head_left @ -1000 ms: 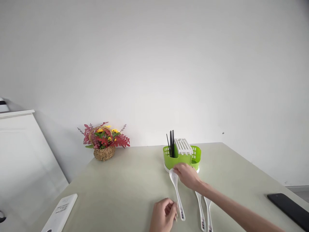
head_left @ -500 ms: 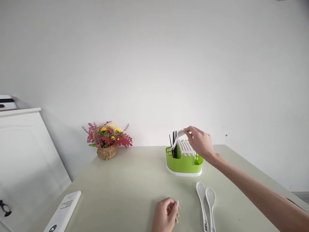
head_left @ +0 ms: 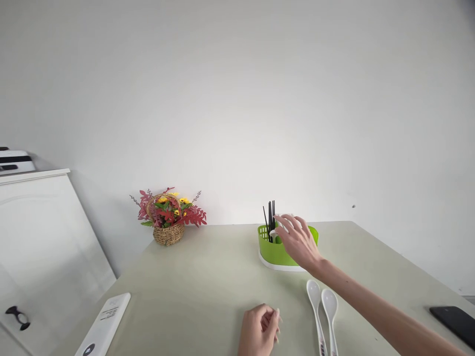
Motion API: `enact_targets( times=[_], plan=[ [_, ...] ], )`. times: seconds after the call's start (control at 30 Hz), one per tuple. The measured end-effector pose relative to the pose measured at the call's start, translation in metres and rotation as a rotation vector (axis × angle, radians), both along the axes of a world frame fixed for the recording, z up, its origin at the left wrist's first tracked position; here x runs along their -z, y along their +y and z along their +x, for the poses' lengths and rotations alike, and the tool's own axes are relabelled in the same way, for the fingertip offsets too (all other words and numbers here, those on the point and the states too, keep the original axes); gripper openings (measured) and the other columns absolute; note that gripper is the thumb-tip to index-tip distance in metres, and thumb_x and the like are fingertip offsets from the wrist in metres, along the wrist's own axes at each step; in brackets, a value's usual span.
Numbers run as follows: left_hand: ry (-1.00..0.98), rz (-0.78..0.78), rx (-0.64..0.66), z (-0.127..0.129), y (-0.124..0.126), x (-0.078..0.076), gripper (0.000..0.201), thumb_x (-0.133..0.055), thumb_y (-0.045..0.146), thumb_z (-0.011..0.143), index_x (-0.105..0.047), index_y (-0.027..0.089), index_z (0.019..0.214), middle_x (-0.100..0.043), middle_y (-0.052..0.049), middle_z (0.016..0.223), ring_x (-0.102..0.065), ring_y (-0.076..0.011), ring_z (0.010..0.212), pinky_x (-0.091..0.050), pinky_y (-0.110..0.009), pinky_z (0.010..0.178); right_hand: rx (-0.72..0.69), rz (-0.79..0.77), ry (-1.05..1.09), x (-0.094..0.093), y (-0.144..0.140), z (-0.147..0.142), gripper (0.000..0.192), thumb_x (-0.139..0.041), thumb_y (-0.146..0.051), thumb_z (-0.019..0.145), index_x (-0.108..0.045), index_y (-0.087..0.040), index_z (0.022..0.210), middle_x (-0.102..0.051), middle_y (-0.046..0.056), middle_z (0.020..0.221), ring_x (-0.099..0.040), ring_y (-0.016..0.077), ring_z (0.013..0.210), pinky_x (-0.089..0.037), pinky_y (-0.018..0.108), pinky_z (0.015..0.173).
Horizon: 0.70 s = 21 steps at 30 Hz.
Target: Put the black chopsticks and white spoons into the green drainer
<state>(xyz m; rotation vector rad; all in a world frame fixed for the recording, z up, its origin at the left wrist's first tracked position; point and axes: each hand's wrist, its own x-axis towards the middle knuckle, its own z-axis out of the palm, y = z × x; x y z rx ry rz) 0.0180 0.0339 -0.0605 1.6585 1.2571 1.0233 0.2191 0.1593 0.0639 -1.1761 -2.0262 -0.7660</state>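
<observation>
A green utensil holder (head_left: 276, 253) with a white base stands toward the back of the table, black chopsticks (head_left: 270, 217) upright in its left section. Over the holder's middle is my right hand (head_left: 299, 243), fingers apart and stretched forward. A bit of a white spoon (head_left: 273, 233) shows in the holder by my thumb; the hand hides the rest of it. On the tabletop, below my right forearm, lie two more white spoons, a left one (head_left: 313, 291) and a right one (head_left: 329, 301). My left hand (head_left: 260, 329) rests curled closed near the front edge, with nothing visible in it.
A wicker basket of artificial flowers (head_left: 168, 232) stands at the back left. A long white device (head_left: 106, 321) lies at the front left, and a black phone (head_left: 452, 319) at the right edge. A white cabinet (head_left: 48, 232) stands left of the table (head_left: 193, 277).
My right hand has come down from above the holder, and its pinch on the spoon has opened. The spoon now sits lower, in the holder. My left hand stays put; the view has shifted slightly.
</observation>
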Motion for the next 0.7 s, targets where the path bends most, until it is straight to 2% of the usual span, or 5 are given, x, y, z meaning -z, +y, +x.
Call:
enact_targets(
  times=[0.1,0.27,0.47,0.6,0.7],
  plan=[
    [-0.004,0.0,-0.005,0.001,-0.001,-0.001,0.049,-0.052,0.061,0.095,-0.063,0.019,0.073,-0.064,-0.001,0.061,-0.061,-0.0132,0.051,-0.046,-0.021,0.052,0.0,0.028,-0.001,0.009,0.0,0.0,0.028,-0.052,0.001,0.088,-0.069,-0.02,0.097,-0.058,0.01,0.147,-0.044,0.0305,0.141,-0.034,0.053,0.114],
    [0.002,-0.005,-0.007,0.001,-0.001,-0.002,0.046,-0.053,0.058,0.095,-0.063,0.019,0.073,-0.064,-0.001,0.06,-0.06,-0.0131,0.05,-0.045,-0.021,0.051,-0.026,0.027,-0.02,0.017,-0.002,0.0,0.023,-0.053,-0.002,0.09,-0.067,-0.02,0.093,-0.057,0.011,0.148,-0.044,0.03,0.141,-0.034,0.054,0.117],
    [0.021,0.02,-0.008,0.001,-0.001,-0.005,0.045,-0.053,0.056,0.096,-0.063,0.019,0.074,-0.065,-0.001,0.06,-0.061,-0.0129,0.05,-0.045,-0.02,0.052,-0.063,-0.026,-0.002,0.017,-0.006,-0.001,0.019,-0.051,-0.006,0.093,-0.065,-0.019,0.094,-0.051,0.014,0.151,-0.038,0.0317,0.145,-0.031,0.056,0.12],
    [0.028,0.006,-0.005,0.001,-0.001,-0.008,0.045,-0.054,0.057,0.096,-0.064,0.019,0.075,-0.065,-0.001,0.062,-0.061,-0.013,0.051,-0.044,-0.02,0.052,-0.065,-0.091,0.084,0.012,-0.007,0.002,0.011,-0.058,-0.019,0.093,-0.063,-0.021,0.102,-0.05,0.015,0.149,-0.036,0.0352,0.145,-0.036,0.059,0.116],
    [0.027,-0.006,0.001,0.001,-0.002,-0.01,0.045,-0.054,0.057,0.095,-0.064,0.019,0.074,-0.066,-0.002,0.063,-0.061,-0.0133,0.052,-0.044,-0.021,0.053,-0.075,-0.146,0.159,0.004,-0.011,0.01,0.03,-0.065,-0.03,0.09,-0.058,-0.024,0.118,-0.051,0.014,0.146,-0.039,0.0354,0.142,-0.044,0.059,0.11]
  ],
)
